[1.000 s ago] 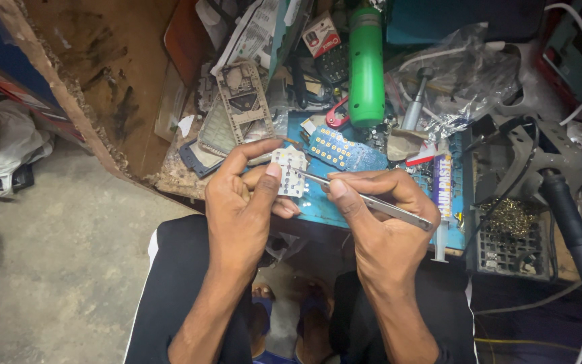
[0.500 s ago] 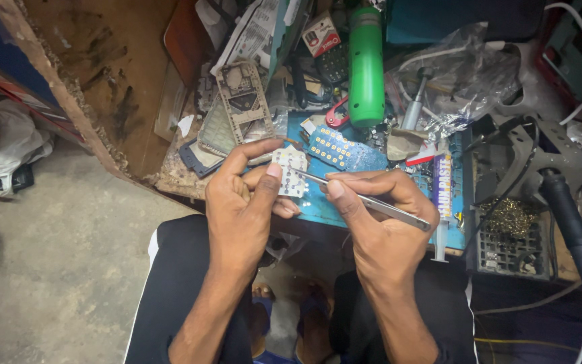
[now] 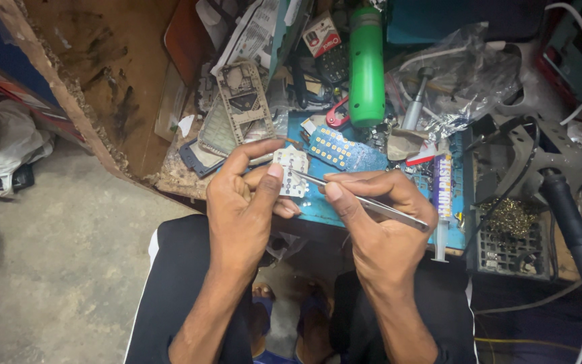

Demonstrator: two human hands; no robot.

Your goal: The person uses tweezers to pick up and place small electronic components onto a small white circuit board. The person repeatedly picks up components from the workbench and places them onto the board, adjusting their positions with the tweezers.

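Note:
My left hand (image 3: 247, 202) pinches a small white keypad sheet (image 3: 291, 170) between thumb and fingers, above the edge of a cluttered bench. My right hand (image 3: 378, 216) grips metal tweezers (image 3: 365, 199) like a pen. The tweezer tips touch the right side of the white sheet. Both hands hover over a blue work mat (image 3: 325, 202), just in front of a blue phone circuit board (image 3: 345, 152) with rows of yellow pads.
A green cylinder (image 3: 366, 67) stands behind the mat. A phone frame (image 3: 244, 101), a syringe of paste (image 3: 441, 195), a clear plastic bag (image 3: 466, 74), a soldering stand with brass wool (image 3: 513, 222) and a black hose (image 3: 577, 236) crowd the bench. A concrete floor (image 3: 55, 256) lies left.

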